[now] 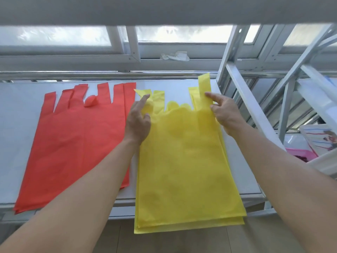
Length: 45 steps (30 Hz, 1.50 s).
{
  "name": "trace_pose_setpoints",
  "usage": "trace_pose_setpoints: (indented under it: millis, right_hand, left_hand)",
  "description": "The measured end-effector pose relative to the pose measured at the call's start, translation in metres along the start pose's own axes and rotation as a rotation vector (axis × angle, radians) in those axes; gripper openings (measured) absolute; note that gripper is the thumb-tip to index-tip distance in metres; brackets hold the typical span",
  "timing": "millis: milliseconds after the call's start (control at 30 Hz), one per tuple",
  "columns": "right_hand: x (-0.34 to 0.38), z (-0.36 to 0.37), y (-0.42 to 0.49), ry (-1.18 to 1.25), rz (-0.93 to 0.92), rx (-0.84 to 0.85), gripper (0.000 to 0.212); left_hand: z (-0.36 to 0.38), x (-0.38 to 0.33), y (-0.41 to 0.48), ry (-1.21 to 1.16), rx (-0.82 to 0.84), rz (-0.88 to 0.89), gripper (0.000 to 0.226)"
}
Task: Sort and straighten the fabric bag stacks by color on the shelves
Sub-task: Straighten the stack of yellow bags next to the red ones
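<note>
Overhead: upper shelf board spans the 12 o'clock edge, w/ a window frame right behind it.
Sill: crumpled white cloth at 12, well apart from the bags.
In the way: grey rack brace slants from 1 down to 4, just beside the R hand and the yellow stack's right edge.
Other bits: pink basket at 3–4, beyond the brace; printed sheet above it, detail too blurred to read.
Shelf: white shelf runs 9 to 3 and carries both stacks.
Red bag stack: at 9, flat. Long axis approx 1–7, handles fanned unevenly twd 12. Right edge passes under the left forearm.
Yellow bag stack: centre to 5, just beside the red one. Long axis approx 12–6, handles twd the window. Bottom hem hangs past the shelf's front edge; layers slightly offset at the hem.
L hand: on the yellow left handle. Index stretched out twd 12, thumb on top of the fabric, cloth caught btwn them; other fingers hidden.
R hand: index and thumb nip the yellow right handle strip, which stands up twd 12.
</note>
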State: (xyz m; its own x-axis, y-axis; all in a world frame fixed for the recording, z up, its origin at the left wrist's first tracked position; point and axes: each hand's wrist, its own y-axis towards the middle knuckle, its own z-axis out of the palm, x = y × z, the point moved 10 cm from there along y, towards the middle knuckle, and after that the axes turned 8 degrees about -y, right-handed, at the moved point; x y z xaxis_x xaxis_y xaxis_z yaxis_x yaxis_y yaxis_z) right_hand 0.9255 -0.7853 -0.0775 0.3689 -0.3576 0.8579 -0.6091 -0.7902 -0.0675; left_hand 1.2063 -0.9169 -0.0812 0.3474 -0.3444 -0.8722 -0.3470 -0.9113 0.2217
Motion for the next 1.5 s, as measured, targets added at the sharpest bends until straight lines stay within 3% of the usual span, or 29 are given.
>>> trace_pose_setpoints:
  millis: [133,300,433,567,633,700,800,900,1033,1133,1267,1500]
  right_hand:
    - [-0.011,0.027,0.008,-0.322,0.033,0.172,0.055]
    - [-0.012,0.028,0.014,-0.594,0.064,0.088,0.063]
    - [-0.012,0.026,0.024,-0.646,0.158,0.035,0.059]
    - [-0.013,0.027,0.037,-0.621,0.192,0.055,0.036]
    - [-0.012,0.026,0.037,-0.594,0.202,0.069,0.036]
    - [-0.010,0.022,0.035,-0.576,0.170,0.026,0.029]
    - [-0.002,0.013,0.024,-0.500,0.024,-0.093,0.024]
    - [-0.001,0.011,0.012,-0.380,-0.085,-0.133,0.017]
    - [-0.002,0.004,0.007,-0.255,-0.107,-0.168,0.006]
    - [-0.006,-0.008,0.002,-0.107,-0.059,-0.241,0.010]
    - [-0.021,-0.018,-0.007,-0.028,0.023,-0.277,0.011]
    - [-0.020,-0.026,-0.014,-0.096,0.004,-0.319,0.015]
  left_hand:
    - [0.010,0.020,0.001,0.205,0.059,-0.099,0.068]
    - [0.020,0.021,0.012,0.398,0.144,-0.184,0.062]
    - [0.020,0.024,0.030,0.406,0.130,-0.262,0.060]
    - [0.005,0.031,0.041,0.269,-0.017,-0.493,0.073]
    - [0.004,0.030,0.042,0.246,-0.027,-0.558,0.065]
    - [0.003,0.028,0.045,0.247,-0.027,-0.527,0.028]
    - [-0.001,0.025,0.045,0.223,-0.030,-0.406,0.025]
    - [0.000,0.022,0.039,0.259,-0.030,-0.233,0.039]
    - [-0.004,0.014,0.035,0.198,-0.089,-0.007,0.023]
    - [-0.004,0.019,0.030,-0.046,-0.056,-0.060,0.010]
    - [-0.006,0.015,0.023,-0.182,-0.075,-0.092,0.011]
    - [0.012,0.023,0.015,-0.273,0.033,-0.238,0.035]
